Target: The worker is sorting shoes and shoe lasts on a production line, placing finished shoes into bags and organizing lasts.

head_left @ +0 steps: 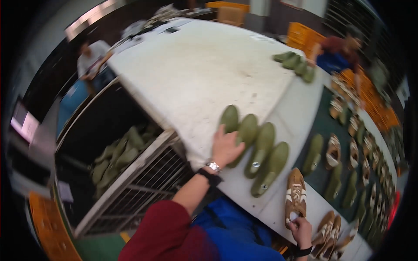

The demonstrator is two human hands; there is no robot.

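Left hand (pixel 225 147) flat, open on olive green plastic shoe lasts (pixel 254 145) near white table's (pixel 204 69) near edge, right hand (pixel 301 228) pinching brown-and-white sneaker (pixel 295 195) heel, bare tabletop beyond.

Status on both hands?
Left hand flat on green shoe lasts. Right hand gripping brown sneaker at heel. Nothing blocking.

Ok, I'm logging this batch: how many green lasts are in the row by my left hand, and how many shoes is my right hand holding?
green lasts: 4
brown shoe: 1
Total: 5
The left hand rests on the row's left end; the right hand grips the brown shoe by its near end.
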